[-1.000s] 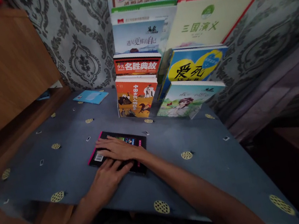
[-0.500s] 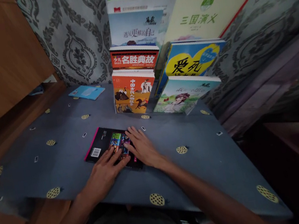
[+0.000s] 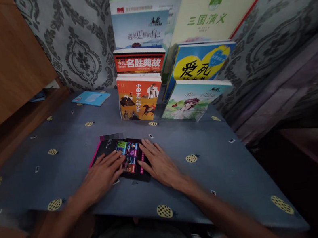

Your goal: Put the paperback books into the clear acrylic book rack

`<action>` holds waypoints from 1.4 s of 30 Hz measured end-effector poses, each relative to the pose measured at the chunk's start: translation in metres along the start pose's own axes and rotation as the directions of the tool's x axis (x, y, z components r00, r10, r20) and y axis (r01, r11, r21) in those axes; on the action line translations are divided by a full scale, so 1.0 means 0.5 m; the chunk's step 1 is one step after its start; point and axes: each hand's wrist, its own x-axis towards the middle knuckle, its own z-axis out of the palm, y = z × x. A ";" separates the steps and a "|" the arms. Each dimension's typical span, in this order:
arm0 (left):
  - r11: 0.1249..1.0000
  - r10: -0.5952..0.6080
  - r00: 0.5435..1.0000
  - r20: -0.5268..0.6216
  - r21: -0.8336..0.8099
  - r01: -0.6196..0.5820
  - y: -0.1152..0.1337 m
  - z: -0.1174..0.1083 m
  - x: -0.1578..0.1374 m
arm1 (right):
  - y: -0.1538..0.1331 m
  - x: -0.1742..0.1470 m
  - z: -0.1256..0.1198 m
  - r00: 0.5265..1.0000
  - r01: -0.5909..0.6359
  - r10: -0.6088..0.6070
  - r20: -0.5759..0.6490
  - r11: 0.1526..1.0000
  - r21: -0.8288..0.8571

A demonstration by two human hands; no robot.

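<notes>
Black glossy card seemed to cover the book (image 3: 133, 153), which lay flat on the table (image 3: 218, 174), left of its middle and nearer the front edge than the back. It would probably have handled as light and slim, its covers bending easily, its surface a little slippery under dry fingers. Its pages might have creased if pinched hard; the safest hold looked to be at the two short ends, thumbs above and fingers beneath. Both hands were open, palms down, gripping nothing: the left hand (image 3: 103, 172) lay across the book's left part, the right hand (image 3: 160, 163) along its right end. Between them showed a grid of small bright pictures; pink ran down the left edge, and pink lettering marked the right.
</notes>
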 end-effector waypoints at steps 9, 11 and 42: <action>0.985 -0.165 0.981 -0.106 -0.063 0.159 -0.067 0.024 0.061 | -0.044 -0.011 -0.006 0.989 0.130 -0.123 0.088 0.989 -0.074; 0.986 -0.162 0.979 -0.120 -0.063 0.155 -0.066 0.028 0.059 | -0.059 -0.025 0.001 0.963 0.230 -0.221 0.154 0.972 -0.039; 0.969 0.246 0.939 -0.242 0.094 -0.230 -0.013 0.025 0.003 | 0.047 0.056 -0.060 0.983 0.105 -0.115 0.140 0.991 0.081</action>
